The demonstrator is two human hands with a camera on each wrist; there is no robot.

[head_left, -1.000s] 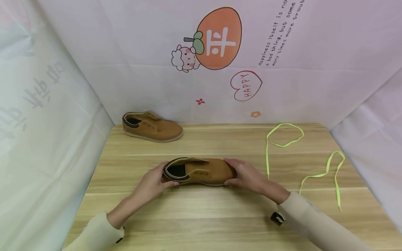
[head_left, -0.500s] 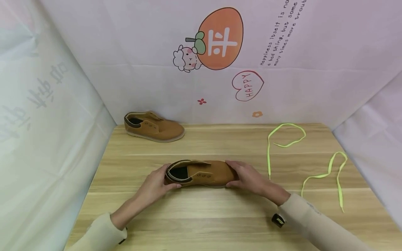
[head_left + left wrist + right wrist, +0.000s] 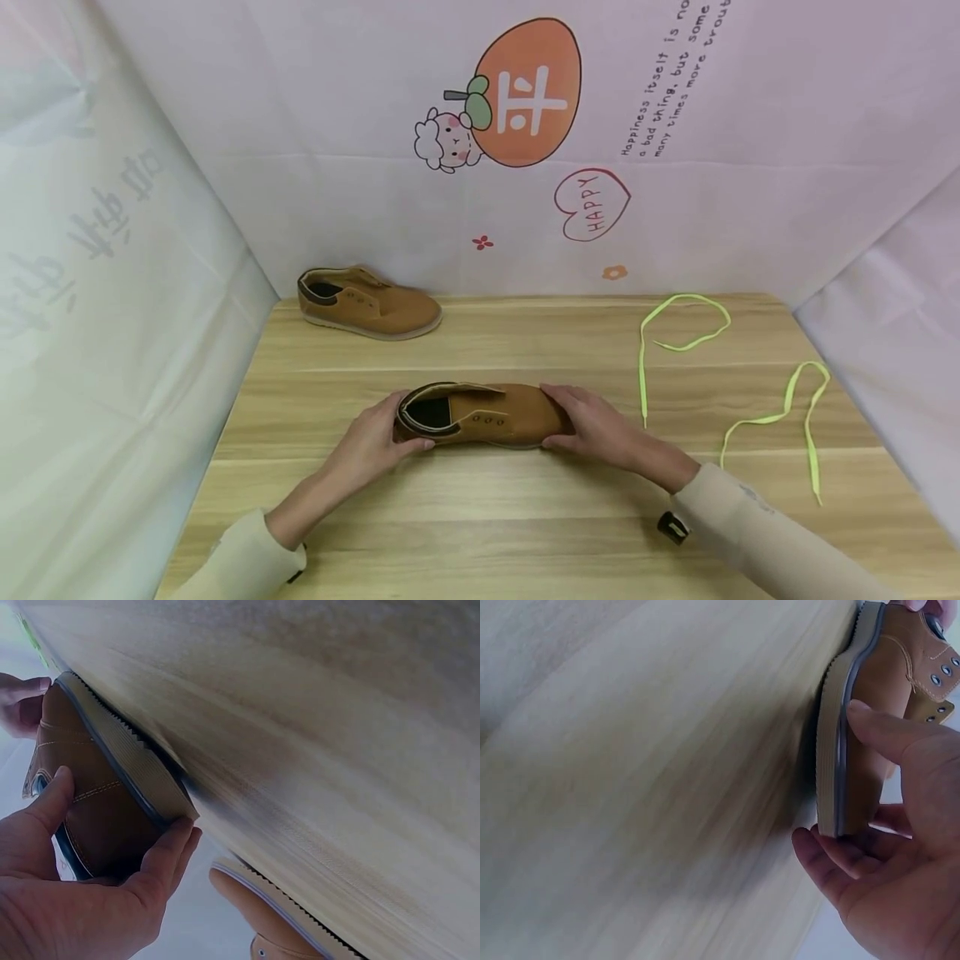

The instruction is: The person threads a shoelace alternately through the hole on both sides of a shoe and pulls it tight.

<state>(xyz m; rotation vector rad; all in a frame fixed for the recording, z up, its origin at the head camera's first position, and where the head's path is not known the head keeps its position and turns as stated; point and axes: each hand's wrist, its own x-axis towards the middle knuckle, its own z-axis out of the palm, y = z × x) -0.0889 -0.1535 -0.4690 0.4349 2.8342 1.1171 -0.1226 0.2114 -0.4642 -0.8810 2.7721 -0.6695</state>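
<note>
A brown lace-up shoe (image 3: 525, 414) without laces lies sideways at the middle of the wooden table, its heel to the left and toe to the right. My left hand (image 3: 369, 442) grips the heel, thumb on the near side. At the toe, my right hand (image 3: 600, 427) holds the other end between thumb and fingers. In the left wrist view the thumb presses the side of the shoe (image 3: 97, 802) while the fingers curl at the back of its sole. The right wrist view has the thumb on the upper of the shoe (image 3: 881, 682) and the fingers around the toe.
A matching brown shoe (image 3: 375, 308) stands at the table's back left, by the white printed cloth (image 3: 337, 200). Two yellow-green laces lie on the right: one looped lace (image 3: 642, 367) farther back, and another lace (image 3: 787, 400) near the right edge, partly behind the right sleeve (image 3: 757, 517).
The whole head view has shifted slightly. Relative to the table, the held shoe has come a little nearer to me; both hands keep their hold on it.
</note>
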